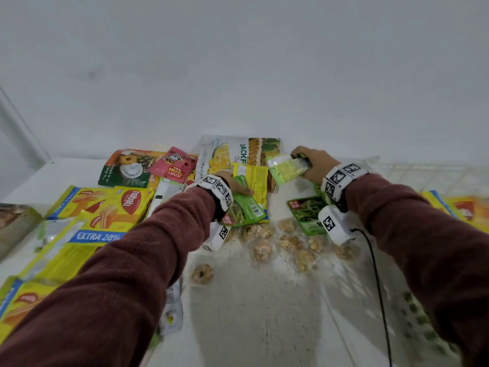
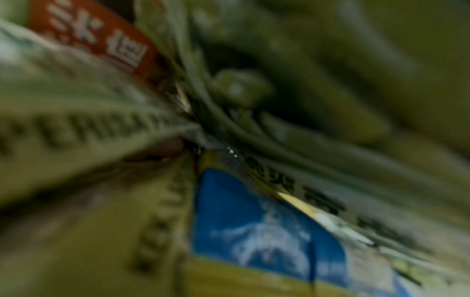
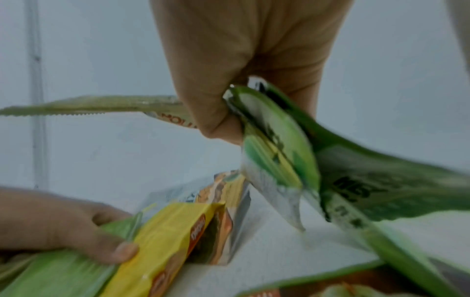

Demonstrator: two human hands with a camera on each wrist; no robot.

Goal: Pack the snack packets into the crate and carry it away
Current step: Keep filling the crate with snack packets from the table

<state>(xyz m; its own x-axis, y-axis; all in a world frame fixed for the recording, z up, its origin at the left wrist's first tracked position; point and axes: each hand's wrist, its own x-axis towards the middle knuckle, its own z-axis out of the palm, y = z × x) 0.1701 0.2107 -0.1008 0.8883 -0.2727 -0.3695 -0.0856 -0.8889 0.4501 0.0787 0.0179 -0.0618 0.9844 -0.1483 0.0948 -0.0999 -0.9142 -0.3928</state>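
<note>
My left hand [image 1: 239,188] grips a green bean packet [image 1: 246,207] together with a yellow packet [image 1: 252,181], low over the table. In the right wrist view the left hand [image 3: 76,227] has its thumb on top of the green packet [image 3: 63,271], and the yellow packet [image 3: 172,231] lies against it. My right hand [image 1: 309,162] holds a few light green packets [image 1: 287,168] lifted off the table. Its thumb and fingers [image 3: 229,112] pinch them at one end [image 3: 279,140]. The left wrist view is blurred and shows only packets pressed close.
Another green bean packet [image 1: 307,210] and several clear-wrapped cookies [image 1: 262,250] lie on the white table [image 1: 251,313]. A jackfruit bag [image 1: 238,152], a pink packet [image 1: 173,165] and yellow wafer packs [image 1: 105,205] fill the left. A white latticed rim [image 1: 423,176], perhaps the crate, is at the right.
</note>
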